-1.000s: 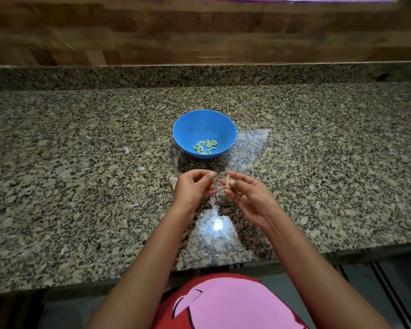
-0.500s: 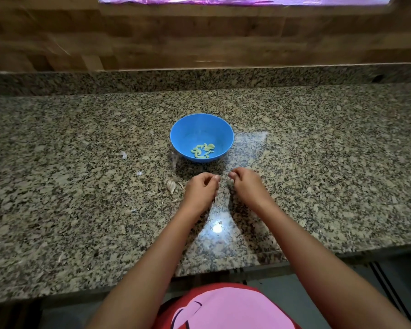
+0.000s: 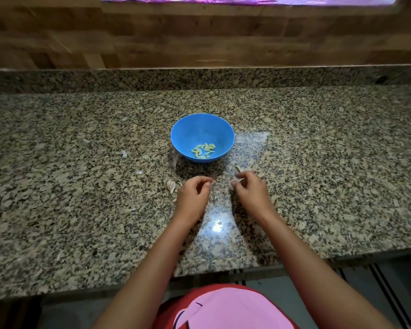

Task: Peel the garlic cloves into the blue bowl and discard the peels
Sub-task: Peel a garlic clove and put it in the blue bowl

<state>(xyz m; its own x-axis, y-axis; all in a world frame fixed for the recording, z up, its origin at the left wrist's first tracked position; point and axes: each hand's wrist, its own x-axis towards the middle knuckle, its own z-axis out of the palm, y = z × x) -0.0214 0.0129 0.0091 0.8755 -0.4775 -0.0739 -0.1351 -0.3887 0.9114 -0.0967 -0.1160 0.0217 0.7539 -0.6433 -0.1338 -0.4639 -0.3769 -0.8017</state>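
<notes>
Hands meet mid-frame on a granite table (image 3: 81, 138). Right hand (image 3: 249, 189) pinches a pale garlic piece (image 3: 238, 180); left hand (image 3: 192, 193) is curled, contents hidden. Blue bowl (image 3: 199, 128) sits directly above them. Unpeeled clove (image 3: 170, 185) lies just left of the left hand.

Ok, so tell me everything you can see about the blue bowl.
The blue bowl is small, round and deep, smooth and glossy like plastic, one plain colour. It stands upright on the speckled granite countertop, just beyond both hands. A small heap of peeled garlic cloves lies at its bottom, toward the near side; the rest of the inside is bare. Neither the left hand nor the right hand, which pinches a pale garlic piece, touches it.
</notes>
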